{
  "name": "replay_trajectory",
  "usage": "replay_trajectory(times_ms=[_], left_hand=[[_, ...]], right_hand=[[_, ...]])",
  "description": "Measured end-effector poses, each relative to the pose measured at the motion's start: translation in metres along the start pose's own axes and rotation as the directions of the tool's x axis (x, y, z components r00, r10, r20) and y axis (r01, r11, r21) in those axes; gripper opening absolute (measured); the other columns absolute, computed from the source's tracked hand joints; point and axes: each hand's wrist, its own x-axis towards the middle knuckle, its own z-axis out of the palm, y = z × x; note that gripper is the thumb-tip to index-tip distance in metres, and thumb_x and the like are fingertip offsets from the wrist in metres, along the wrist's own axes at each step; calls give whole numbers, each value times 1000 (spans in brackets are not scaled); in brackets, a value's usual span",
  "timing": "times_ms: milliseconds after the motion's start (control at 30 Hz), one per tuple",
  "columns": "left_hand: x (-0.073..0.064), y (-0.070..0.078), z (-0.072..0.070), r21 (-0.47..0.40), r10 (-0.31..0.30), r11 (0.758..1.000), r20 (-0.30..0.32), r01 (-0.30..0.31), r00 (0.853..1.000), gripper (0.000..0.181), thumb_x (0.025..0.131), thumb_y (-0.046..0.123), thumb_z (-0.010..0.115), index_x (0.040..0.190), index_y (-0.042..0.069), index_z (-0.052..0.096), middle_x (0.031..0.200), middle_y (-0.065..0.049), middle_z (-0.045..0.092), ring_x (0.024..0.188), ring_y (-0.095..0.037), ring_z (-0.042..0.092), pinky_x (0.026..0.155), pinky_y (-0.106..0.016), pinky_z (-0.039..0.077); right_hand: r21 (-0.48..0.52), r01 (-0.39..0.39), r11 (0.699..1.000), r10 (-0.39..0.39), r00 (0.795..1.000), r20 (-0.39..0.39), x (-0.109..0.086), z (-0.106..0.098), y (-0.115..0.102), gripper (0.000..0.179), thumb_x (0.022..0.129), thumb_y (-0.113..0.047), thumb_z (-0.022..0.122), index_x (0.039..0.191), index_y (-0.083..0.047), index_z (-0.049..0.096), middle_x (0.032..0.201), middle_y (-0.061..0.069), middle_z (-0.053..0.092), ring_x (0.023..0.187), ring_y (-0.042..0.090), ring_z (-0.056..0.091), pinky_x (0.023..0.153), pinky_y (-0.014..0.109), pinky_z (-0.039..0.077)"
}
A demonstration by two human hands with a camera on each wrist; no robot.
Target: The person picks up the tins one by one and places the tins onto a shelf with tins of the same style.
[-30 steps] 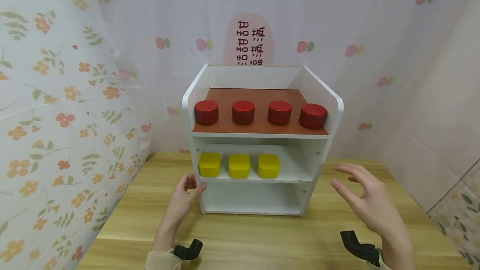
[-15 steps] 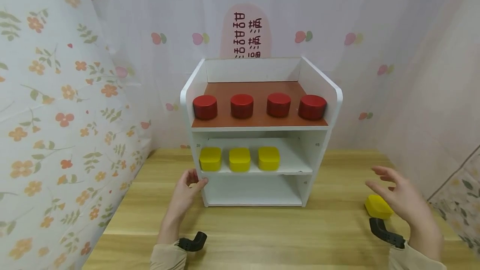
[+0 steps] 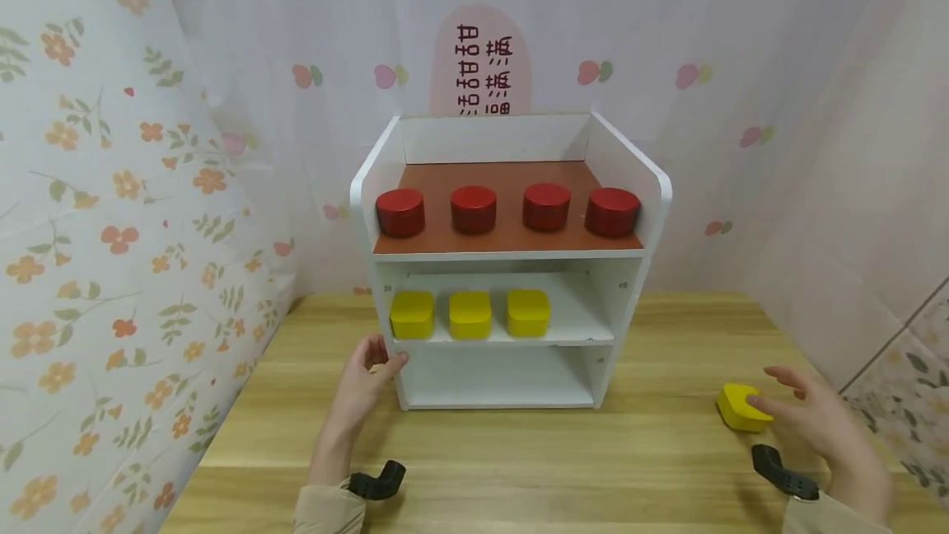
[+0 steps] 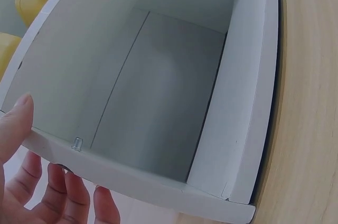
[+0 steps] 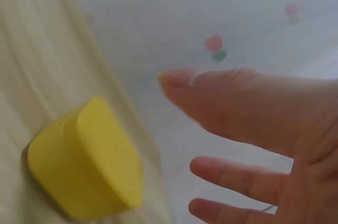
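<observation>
A white three-tier shelf unit (image 3: 511, 255) stands on the wooden table. My left hand (image 3: 363, 381) grips its left side panel low down, the thumb on the front edge and the fingers around the outer face, as the left wrist view shows. At the right, my right hand (image 3: 823, 419) hovers beside a loose yellow box (image 3: 739, 408) with rounded corners. In the right wrist view the fingers are spread and apart from that yellow box (image 5: 84, 160), with nothing held.
Several round red tins (image 3: 473, 210) line the brown top shelf. Three yellow boxes (image 3: 469, 316) sit on the middle shelf, leaving bare room at its right. A patterned curtain (image 3: 334, 147) hangs behind the table (image 3: 519, 468).
My right hand has moved right and down to the loose yellow box, which has come into view. My left hand keeps its hold on the shelf unit. The head view has tilted slightly.
</observation>
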Motion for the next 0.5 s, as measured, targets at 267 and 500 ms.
replay_trajectory(times_ms=[267,500], left_hand=[[1,-2,1,15,5,1000,-4,-5,1000,39,89,24,74,115,5,51,105,-11,52,102,-23,47,83,-31,39],[2,-3,1,22,-2,1000,-3,2,1000,40,90,25,73,117,5,51,106,-10,52,103,-23,47,83,-30,40]], right_hand=[[-23,-59,998,60,996,59,3,10,25,81,97,-48,56,141,13,25,135,49,24,114,64,34,81,66,40],[92,-95,991,81,987,142,10,21,31,82,98,-43,57,144,13,19,139,47,22,121,60,34,87,59,41]])
